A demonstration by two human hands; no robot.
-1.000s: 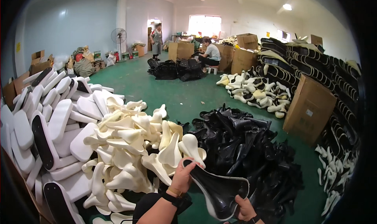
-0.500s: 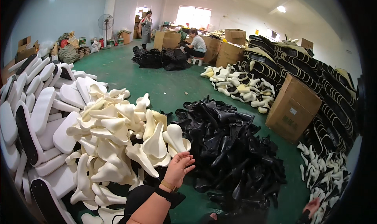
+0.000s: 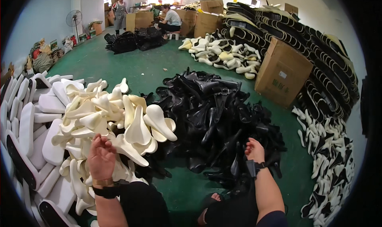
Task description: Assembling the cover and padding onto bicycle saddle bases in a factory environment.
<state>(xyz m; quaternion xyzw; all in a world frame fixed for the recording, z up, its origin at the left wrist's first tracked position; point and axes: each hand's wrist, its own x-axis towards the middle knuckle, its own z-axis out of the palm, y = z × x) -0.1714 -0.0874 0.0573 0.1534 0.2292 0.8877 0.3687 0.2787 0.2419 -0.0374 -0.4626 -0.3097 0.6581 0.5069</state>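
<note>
My left hand [image 3: 101, 156] hovers over the near side of a heap of cream saddle-shaped foam pads [image 3: 89, 115]. Its fingers are loosely bent and a little apart, with nothing visible in them; whether they touch a pad I cannot tell. Over the right part of a pile of glossy black saddle-shaped pieces [image 3: 207, 107] is my right hand [image 3: 255, 150]. Its fingers curl inward without any piece showing in them. Between the hands, several cream pads [image 3: 139, 129] overlap at the heap's right edge, beside the black pile.
White long pads [image 3: 51, 103] are stacked at left. At right stand a cardboard box [image 3: 282, 74], rows of black curved pieces [image 3: 326, 72] and a heap of small white-and-black pieces [image 3: 330, 163]. Farther back, one person sits on a stool [image 3: 174, 34] and another stands near boxes.
My left hand has moved left, from the cream heap's right edge to over its near side. My right hand has come inward from the far lower right to the black pile. The view has shifted.
</note>
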